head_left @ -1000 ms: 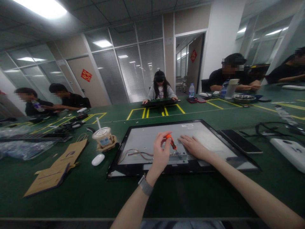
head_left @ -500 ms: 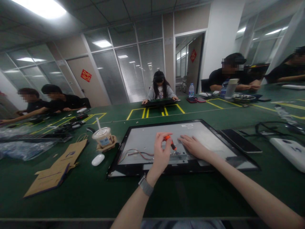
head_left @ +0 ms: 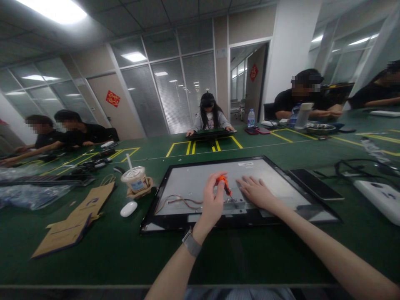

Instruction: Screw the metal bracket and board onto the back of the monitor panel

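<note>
Head view, looking down over the green table (head_left: 125, 254): my left hand (head_left: 211, 204) is curled tight round the small orange screwdriver (head_left: 223, 182). My fingers are closed on its handle, and the shaft slants down and to the right so that the tip meets the metal strip (head_left: 235, 203) near the panel's lower edge. I grip it high and upright-ish, I judge, so I can see the tip past my knuckles.

My right hand (head_left: 256, 192) holds nothing. It lies palm down with the fingers spread on the grey panel (head_left: 187, 181), just beside the tool's tip, and I take that as bracing, so the sheet does not slide or flex under the tool.

The panel lies flat in its black frame, square in front of me with its back upward, which puts the strip and the thin red and white wires (head_left: 178, 202) within reach. Those wires trail loose to the left, apart from the tip.

The lidded cup (head_left: 135, 180), white mouse (head_left: 128, 208) and paper bag (head_left: 75, 216) sit off to the left, well apart from my arms. A dark phone (head_left: 315, 184) lies just beside the frame on the right. Other people's hands are at their own places across the table
</note>
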A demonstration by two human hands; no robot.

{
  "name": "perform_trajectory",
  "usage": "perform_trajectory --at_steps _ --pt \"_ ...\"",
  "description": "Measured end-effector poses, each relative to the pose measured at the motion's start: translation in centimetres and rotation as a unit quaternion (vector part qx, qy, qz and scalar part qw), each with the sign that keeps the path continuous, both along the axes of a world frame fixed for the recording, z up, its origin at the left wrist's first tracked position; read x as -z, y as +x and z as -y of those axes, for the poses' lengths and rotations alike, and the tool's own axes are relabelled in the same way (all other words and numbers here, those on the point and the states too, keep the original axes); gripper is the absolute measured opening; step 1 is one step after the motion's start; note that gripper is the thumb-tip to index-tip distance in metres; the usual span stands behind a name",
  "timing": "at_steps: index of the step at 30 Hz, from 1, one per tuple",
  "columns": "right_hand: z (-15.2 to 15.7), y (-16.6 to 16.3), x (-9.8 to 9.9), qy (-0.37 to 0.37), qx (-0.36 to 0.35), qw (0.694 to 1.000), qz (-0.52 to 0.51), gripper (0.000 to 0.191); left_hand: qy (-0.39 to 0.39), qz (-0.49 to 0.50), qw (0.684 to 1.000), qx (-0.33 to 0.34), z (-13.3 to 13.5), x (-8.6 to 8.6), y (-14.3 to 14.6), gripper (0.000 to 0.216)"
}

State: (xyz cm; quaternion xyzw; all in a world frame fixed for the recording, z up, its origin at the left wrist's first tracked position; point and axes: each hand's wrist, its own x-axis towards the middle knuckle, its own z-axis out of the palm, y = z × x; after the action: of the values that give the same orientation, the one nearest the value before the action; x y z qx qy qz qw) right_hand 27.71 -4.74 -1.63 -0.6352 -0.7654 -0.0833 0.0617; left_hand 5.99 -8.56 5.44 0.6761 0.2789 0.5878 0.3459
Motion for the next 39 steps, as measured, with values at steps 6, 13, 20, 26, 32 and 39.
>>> perform_trajectory --at_steps 6,13,20,26,32,39 --pt "0.6 -0.6 -0.6 -0.003 0.083 0.996 0.014 0.052 0.019 0.009 1.000 -0.022 -0.1 0.0 0.1 0.022" --pt "0.5 -0.8 -0.5 0.002 0.077 0.996 0.040 0.050 0.027 0.008 0.998 -0.050 -0.2 0.1 0.0 0.018" --pt "0.2 -0.5 -0.3 0.001 0.072 0.997 0.037 0.051 0.001 0.022 1.000 -0.008 -0.2 0.2 0.0 0.026" --pt "-0.2 0.0 -0.3 0.003 -0.028 0.999 0.019 0.045 0.033 0.011 0.999 -0.031 -0.2 0.5 0.3 0.019" --pt "-0.2 0.4 0.0 0.025 -0.053 0.998 0.009 0.043 0.023 0.004 0.999 -0.027 0.1 0.2 0.3 0.027" --pt "-0.2 0.3 0.1 0.032 -0.048 0.998 0.010 0.043 0.026 0.004 0.999 -0.037 0.1 0.0 0.2 0.022"
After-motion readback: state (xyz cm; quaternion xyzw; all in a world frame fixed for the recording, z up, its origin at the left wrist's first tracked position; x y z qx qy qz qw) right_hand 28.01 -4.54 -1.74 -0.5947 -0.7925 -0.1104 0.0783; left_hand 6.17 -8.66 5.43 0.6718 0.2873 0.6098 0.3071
